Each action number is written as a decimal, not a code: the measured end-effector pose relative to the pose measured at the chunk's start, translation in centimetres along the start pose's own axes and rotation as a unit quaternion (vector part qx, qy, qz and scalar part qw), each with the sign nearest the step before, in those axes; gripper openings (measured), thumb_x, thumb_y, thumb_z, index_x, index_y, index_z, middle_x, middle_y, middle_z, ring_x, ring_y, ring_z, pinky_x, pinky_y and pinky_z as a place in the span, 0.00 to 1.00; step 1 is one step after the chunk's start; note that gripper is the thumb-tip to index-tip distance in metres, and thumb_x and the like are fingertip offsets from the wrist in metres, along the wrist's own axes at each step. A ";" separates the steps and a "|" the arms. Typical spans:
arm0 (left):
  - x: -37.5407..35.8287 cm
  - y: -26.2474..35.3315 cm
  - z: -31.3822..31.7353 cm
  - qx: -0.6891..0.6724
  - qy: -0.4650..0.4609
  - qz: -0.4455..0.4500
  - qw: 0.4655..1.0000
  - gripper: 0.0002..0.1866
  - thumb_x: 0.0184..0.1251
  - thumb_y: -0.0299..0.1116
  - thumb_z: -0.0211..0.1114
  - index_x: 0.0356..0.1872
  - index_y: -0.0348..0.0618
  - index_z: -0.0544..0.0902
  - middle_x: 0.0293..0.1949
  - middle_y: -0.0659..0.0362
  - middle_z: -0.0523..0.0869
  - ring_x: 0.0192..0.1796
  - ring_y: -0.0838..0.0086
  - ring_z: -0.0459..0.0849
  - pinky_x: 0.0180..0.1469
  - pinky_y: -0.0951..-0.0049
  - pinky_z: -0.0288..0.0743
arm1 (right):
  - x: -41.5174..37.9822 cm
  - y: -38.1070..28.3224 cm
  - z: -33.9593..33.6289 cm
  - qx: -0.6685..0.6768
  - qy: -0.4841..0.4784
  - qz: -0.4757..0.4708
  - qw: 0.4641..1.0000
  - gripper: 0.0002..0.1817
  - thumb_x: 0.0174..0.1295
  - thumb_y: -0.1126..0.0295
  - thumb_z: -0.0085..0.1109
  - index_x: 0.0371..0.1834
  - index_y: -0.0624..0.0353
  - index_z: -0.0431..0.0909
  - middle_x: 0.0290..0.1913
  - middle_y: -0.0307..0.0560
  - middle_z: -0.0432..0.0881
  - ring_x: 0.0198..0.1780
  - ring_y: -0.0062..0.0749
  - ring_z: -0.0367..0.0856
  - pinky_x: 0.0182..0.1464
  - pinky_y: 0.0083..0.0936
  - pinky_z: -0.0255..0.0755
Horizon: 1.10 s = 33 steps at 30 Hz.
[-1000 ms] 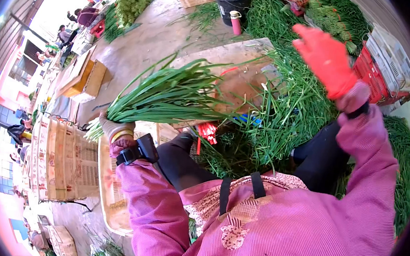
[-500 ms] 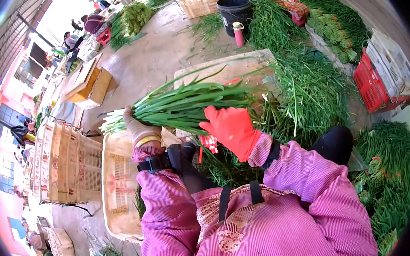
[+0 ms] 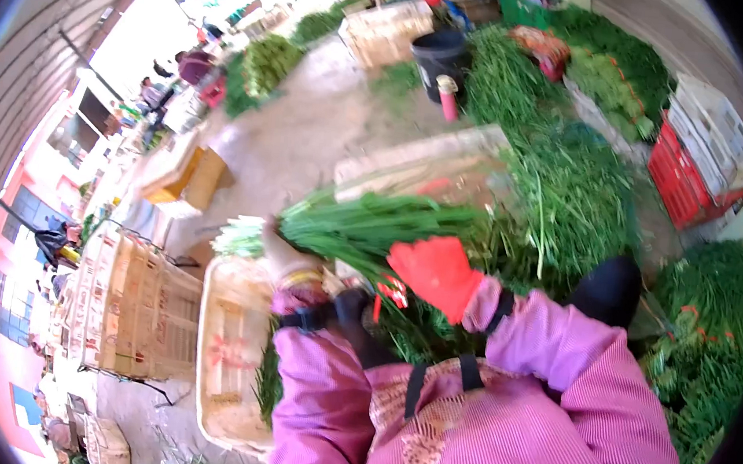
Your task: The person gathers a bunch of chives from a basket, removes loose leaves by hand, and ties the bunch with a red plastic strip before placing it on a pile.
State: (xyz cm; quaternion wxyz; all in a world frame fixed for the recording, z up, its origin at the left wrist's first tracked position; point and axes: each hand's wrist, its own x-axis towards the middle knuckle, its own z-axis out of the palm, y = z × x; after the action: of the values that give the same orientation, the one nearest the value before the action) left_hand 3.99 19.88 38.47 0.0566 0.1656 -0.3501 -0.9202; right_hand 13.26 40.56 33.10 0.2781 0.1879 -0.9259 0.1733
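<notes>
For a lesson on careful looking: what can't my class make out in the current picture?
Head view, now:
Left hand: fingertips hidden by the leafy bunch.
Right hand: blurred; contact with the leafy bunch unclear.
Pale crate: partly hidden by the left sleeve.
Distant people: too small and blurred to tell their actions.

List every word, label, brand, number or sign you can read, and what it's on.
No text is legible in this view.
Stacked crates: red marks, possibly lettering, too blurred to read.
Open crate: red marks inside, too blurred to read.
Pink bottle: too small and blurred to tell whether it carries a label.
</notes>
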 end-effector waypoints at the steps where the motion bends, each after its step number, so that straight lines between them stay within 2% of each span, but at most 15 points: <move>1: -0.4 -0.3 0.4 -0.017 0.000 0.004 1.000 0.21 0.67 0.47 0.52 0.47 0.41 0.79 0.49 0.49 0.83 0.51 0.55 0.81 0.58 0.52 0.73 | -0.1 0.1 0.0 0.015 0.023 -0.009 1.000 0.10 0.58 0.58 0.59 0.23 0.48 0.77 0.18 0.45 0.79 0.22 0.44 0.80 0.24 0.40 0.72; 4: -1.3 -0.6 0.8 -0.038 0.022 0.005 0.999 0.21 0.66 0.49 0.54 0.45 0.40 0.79 0.47 0.49 0.83 0.48 0.57 0.81 0.56 0.53 0.74 | -0.2 -0.2 -1.0 -0.003 0.033 -0.006 0.999 0.08 0.53 0.61 0.62 0.20 0.48 0.78 0.20 0.44 0.79 0.25 0.42 0.81 0.27 0.38 0.73; 6: -0.8 -0.8 -0.2 -0.048 -0.012 0.014 0.999 0.22 0.66 0.50 0.56 0.45 0.39 0.79 0.44 0.49 0.84 0.46 0.56 0.82 0.54 0.53 0.76 | -0.4 -0.2 -2.6 0.037 0.054 -0.019 0.998 0.06 0.50 0.64 0.60 0.20 0.49 0.78 0.23 0.43 0.80 0.29 0.42 0.81 0.31 0.40 0.73; 7: -0.9 -0.9 -0.4 -0.044 -0.007 0.021 0.999 0.22 0.65 0.50 0.57 0.45 0.39 0.79 0.44 0.49 0.84 0.45 0.56 0.83 0.53 0.53 0.76 | -0.5 -0.2 -3.0 0.076 0.041 -0.003 0.996 0.05 0.52 0.64 0.60 0.22 0.49 0.78 0.26 0.43 0.80 0.32 0.43 0.81 0.34 0.40 0.73; 11: -0.2 -1.4 -0.9 -0.044 0.003 0.030 0.999 0.22 0.65 0.50 0.57 0.45 0.39 0.79 0.44 0.49 0.84 0.46 0.56 0.82 0.55 0.52 0.75 | -0.8 -0.6 -3.1 0.125 0.036 0.013 0.991 0.05 0.53 0.63 0.62 0.25 0.50 0.80 0.25 0.43 0.79 0.31 0.44 0.80 0.33 0.40 0.74; 14: -0.7 -1.2 -0.4 -0.047 -0.013 0.028 0.998 0.22 0.66 0.50 0.54 0.46 0.40 0.79 0.47 0.48 0.83 0.50 0.55 0.81 0.59 0.51 0.72 | -1.4 -0.6 -2.0 0.083 -0.058 0.049 0.994 0.04 0.56 0.64 0.60 0.29 0.49 0.81 0.27 0.43 0.81 0.32 0.45 0.80 0.34 0.40 0.74; 15: 0.9 -1.2 -1.5 -0.028 -0.068 0.010 0.997 0.22 0.66 0.50 0.52 0.47 0.41 0.78 0.49 0.49 0.82 0.52 0.55 0.80 0.60 0.51 0.71 | -1.3 -0.3 -1.6 0.086 -0.012 0.061 0.994 0.04 0.57 0.65 0.59 0.30 0.49 0.81 0.28 0.43 0.82 0.33 0.45 0.81 0.35 0.40 0.75; 17: -1.9 -0.4 0.3 -0.004 0.008 0.012 1.000 0.23 0.65 0.51 0.53 0.46 0.41 0.78 0.48 0.49 0.82 0.52 0.54 0.80 0.61 0.51 0.70 | -1.4 0.1 -1.5 0.106 0.045 0.074 0.991 0.04 0.59 0.66 0.58 0.33 0.49 0.82 0.30 0.43 0.83 0.34 0.44 0.81 0.35 0.39 0.75; 18: -0.6 -0.3 -0.7 0.008 -0.013 0.023 1.000 0.24 0.65 0.53 0.54 0.47 0.41 0.79 0.48 0.49 0.83 0.51 0.54 0.81 0.59 0.50 0.72 | -1.5 0.2 -1.4 0.125 0.061 0.073 0.988 0.05 0.60 0.66 0.57 0.34 0.49 0.83 0.31 0.43 0.84 0.35 0.44 0.81 0.36 0.39 0.75; 21: 0.0 -0.5 -1.3 -0.021 -0.015 0.010 1.000 0.24 0.65 0.53 0.55 0.47 0.42 0.79 0.49 0.49 0.83 0.50 0.53 0.81 0.58 0.48 0.73 | -1.3 0.2 -2.2 0.118 0.035 0.054 0.991 0.06 0.60 0.63 0.58 0.37 0.48 0.83 0.31 0.42 0.83 0.35 0.44 0.81 0.36 0.38 0.75; 24: -0.5 -0.5 -0.7 -0.037 -0.002 0.023 0.999 0.24 0.66 0.52 0.57 0.49 0.39 0.78 0.49 0.48 0.83 0.49 0.55 0.82 0.58 0.54 0.75 | -1.0 -0.5 -3.1 0.086 -0.004 0.058 0.995 0.10 0.60 0.58 0.59 0.40 0.47 0.83 0.31 0.43 0.83 0.35 0.44 0.81 0.36 0.38 0.75; 25: -0.5 -0.5 -0.8 -0.037 -0.006 0.017 0.999 0.24 0.66 0.52 0.57 0.49 0.39 0.78 0.49 0.48 0.83 0.49 0.55 0.82 0.57 0.54 0.75 | -0.9 -0.5 -3.0 0.061 0.006 0.051 0.997 0.13 0.59 0.53 0.60 0.39 0.48 0.82 0.29 0.44 0.83 0.33 0.45 0.81 0.35 0.39 0.75; 27: -0.3 -0.6 -0.9 -0.035 -0.010 0.012 0.999 0.24 0.66 0.52 0.57 0.48 0.39 0.78 0.49 0.48 0.83 0.49 0.55 0.82 0.57 0.54 0.75 | -0.9 -0.7 -2.5 0.050 0.009 0.054 0.997 0.14 0.58 0.53 0.60 0.38 0.49 0.82 0.28 0.45 0.83 0.32 0.45 0.81 0.35 0.40 0.74; 29: 0.1 -0.7 -1.0 -0.033 0.002 0.008 0.999 0.23 0.64 0.52 0.58 0.48 0.43 0.79 0.50 0.49 0.83 0.50 0.53 0.81 0.58 0.47 0.73 | -1.0 -1.0 -1.9 0.039 0.013 0.057 0.997 0.14 0.58 0.52 0.60 0.38 0.49 0.82 0.26 0.46 0.82 0.31 0.45 0.81 0.34 0.40 0.74; 33: -0.1 -0.8 -0.7 -0.034 0.019 0.004 0.999 0.22 0.64 0.51 0.57 0.48 0.43 0.79 0.50 0.50 0.84 0.50 0.53 0.81 0.57 0.47 0.73 | -1.2 -1.2 -1.4 0.079 -0.044 0.086 0.992 0.13 0.58 0.53 0.61 0.29 0.51 0.79 0.22 0.47 0.80 0.29 0.46 0.81 0.33 0.43 0.73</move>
State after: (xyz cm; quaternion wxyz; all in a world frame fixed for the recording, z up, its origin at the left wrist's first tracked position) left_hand 4.32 20.09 37.48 0.0729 0.1797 -0.3184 -0.9279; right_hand 15.30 40.42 33.77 0.2058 0.1369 -0.9332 0.2609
